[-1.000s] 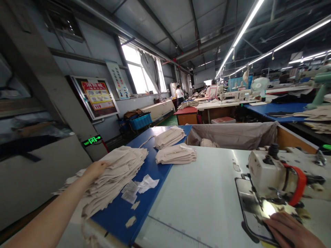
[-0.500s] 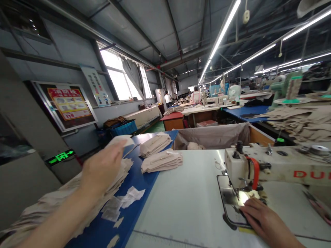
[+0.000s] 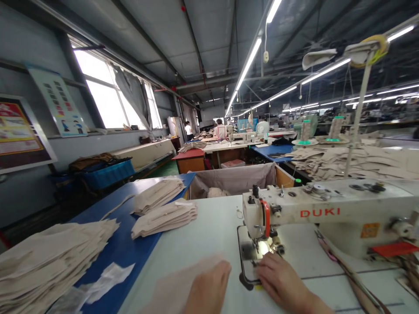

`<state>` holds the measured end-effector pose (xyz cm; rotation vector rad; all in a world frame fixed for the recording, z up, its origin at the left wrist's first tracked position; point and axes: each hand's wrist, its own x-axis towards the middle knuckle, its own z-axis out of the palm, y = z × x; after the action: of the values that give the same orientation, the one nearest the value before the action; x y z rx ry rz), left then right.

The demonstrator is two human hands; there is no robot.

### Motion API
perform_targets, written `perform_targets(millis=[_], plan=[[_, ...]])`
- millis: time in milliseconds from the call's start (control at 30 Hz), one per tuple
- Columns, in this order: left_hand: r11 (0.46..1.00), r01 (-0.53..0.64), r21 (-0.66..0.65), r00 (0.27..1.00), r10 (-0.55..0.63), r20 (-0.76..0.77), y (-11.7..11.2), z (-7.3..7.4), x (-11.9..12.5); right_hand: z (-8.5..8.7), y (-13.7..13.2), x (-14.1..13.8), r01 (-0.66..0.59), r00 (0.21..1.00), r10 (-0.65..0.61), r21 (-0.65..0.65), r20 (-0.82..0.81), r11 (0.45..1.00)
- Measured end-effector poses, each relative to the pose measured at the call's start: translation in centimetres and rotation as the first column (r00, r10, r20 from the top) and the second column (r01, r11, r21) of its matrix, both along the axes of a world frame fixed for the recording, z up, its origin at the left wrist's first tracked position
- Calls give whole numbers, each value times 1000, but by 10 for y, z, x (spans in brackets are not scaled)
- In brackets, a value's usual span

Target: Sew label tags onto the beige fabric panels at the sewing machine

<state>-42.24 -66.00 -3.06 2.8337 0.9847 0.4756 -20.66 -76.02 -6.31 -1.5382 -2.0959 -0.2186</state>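
A beige fabric piece point(image 3: 175, 281), smeared by motion, trails to the left of my left hand point(image 3: 211, 283), whose fingers are closed on it above the pale tabletop. My right hand point(image 3: 281, 277) rests at the lit needle area of the white sewing machine point(image 3: 294, 213). Its fingers are bent together beside the metal needle plate point(image 3: 247, 255); whatever they pinch is hidden. Two bundles of beige cut pieces point(image 3: 165, 218) lie beyond my hands, across the edge of the blue table. A larger stack of beige fabric point(image 3: 55, 253) spreads at the left.
White scraps point(image 3: 108, 281) lie on the blue surface point(image 3: 131, 253). Scissors point(image 3: 327, 248) rest under the machine arm. A cloth-lined bin point(image 3: 235, 176) stands behind the tabletop. Thread cones point(image 3: 306, 133) and more cut fabric point(image 3: 347, 161) are at the right; people work far back.
My left hand has come from above the left stack to the tabletop near the machine, bringing a fabric piece. My right hand stays by the needle. The view has turned right.
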Motion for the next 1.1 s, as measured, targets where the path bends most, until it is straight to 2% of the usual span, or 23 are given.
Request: perform_targets(millis=[100,200,267,333,467,533,667,733,800,900,1000,1100], plan=[[998,-60,-19,998,60,16,-3,23,5,-2,1,-20,-176,975,177,-20,131,984],[999,26,43,998,-23,-61,-12,23,9,-1,9,-36,-252,950,263,-83,171,964],[991,93,96,989,-81,-126,-17,16,9,5,15,-40,-188,977,201,-161,72,969],[986,112,125,983,-92,-158,-21,9,7,14,19,-41,-80,995,63,-237,-80,968],[994,82,74,982,-68,-174,-27,2,7,22,22,-37,28,950,-117,-293,-289,956],[995,94,23,984,-90,-153,-29,2,6,17,21,-33,67,938,-162,-298,-308,952],[966,250,-64,964,-255,-81,-25,4,-2,-1,13,-20,140,929,-212,-241,-305,960],[964,230,-131,961,-247,-128,-19,3,-8,-10,5,-14,170,928,-214,-167,-303,971],[970,139,-201,966,-178,-189,-14,-1,-11,-17,-2,-12,162,943,-176,-73,-281,984],[964,84,-253,978,-129,-165,-8,-11,-7,-21,-7,-16,37,980,-28,40,-199,999],[967,98,-234,989,-121,-89,-7,-18,4,-22,-5,-26,-96,990,97,11,-103,995],[979,130,-159,990,-138,-40,-8,-20,4,-23,-3,-29,-131,990,132,11,-45,991]])
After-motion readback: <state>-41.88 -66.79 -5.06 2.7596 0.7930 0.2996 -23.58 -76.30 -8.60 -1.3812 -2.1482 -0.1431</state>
